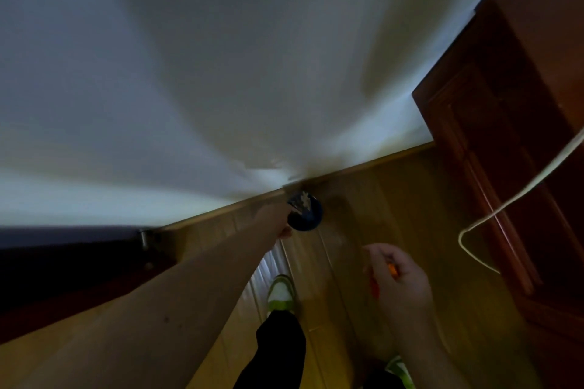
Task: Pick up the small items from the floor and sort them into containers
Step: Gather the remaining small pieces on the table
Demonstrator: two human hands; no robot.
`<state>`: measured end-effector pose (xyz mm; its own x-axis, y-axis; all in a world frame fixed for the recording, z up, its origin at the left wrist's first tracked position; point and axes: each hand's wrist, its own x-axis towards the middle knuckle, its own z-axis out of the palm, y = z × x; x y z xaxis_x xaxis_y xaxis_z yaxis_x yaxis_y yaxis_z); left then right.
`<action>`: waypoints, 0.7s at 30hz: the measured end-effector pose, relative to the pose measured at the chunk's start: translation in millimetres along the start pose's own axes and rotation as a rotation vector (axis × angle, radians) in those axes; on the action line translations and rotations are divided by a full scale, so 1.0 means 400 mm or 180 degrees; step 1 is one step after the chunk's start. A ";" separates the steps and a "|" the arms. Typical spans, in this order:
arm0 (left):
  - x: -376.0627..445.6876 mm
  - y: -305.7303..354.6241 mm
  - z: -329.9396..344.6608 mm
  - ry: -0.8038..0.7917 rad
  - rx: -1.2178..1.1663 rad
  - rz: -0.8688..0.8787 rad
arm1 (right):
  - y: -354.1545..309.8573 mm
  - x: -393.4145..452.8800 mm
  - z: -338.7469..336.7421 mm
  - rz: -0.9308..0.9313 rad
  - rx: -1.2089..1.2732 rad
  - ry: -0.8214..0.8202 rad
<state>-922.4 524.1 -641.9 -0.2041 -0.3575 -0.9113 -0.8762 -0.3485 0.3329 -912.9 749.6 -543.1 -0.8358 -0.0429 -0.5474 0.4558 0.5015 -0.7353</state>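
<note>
Mid-collection, by the look of it: left hand (278,218) stretched to the dark round container (306,213) at frame centre, grip blurred beyond telling, right hand (399,278) at lower right curled round small orange items (392,269), likely bound for that container next.

Bowl (306,214) on floor (373,199) at frame centre, against wall (221,73); cabinet (518,123) at right; shoe (281,292) below bowl; cord (505,202) before cabinet.
</note>
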 end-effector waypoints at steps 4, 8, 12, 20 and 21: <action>-0.008 -0.058 -0.026 0.0002 -0.0266 -0.0012 | 0.015 -0.005 -0.015 -0.0014 -0.0028 0.0044; -0.033 -0.103 -0.041 0.0015 -0.0322 0.0073 | 0.005 -0.013 -0.033 -0.0150 -0.0032 0.0091; -0.093 -0.110 -0.037 -0.0174 0.0149 0.0290 | -0.019 -0.042 -0.058 -0.0107 0.0164 -0.0024; -0.378 -0.091 -0.005 -0.0860 0.0931 0.1270 | -0.159 -0.209 -0.195 -0.0127 0.0329 -0.0256; -0.426 -0.081 -0.002 -0.0948 0.1054 0.1424 | -0.179 -0.232 -0.223 -0.0168 0.0302 -0.0241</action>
<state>-858.9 595.9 -497.1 -0.6530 -0.1335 -0.7455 -0.7570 0.0826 0.6482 -895.1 794.7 -404.0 -0.8355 -0.1339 -0.5328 0.4417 0.4130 -0.7964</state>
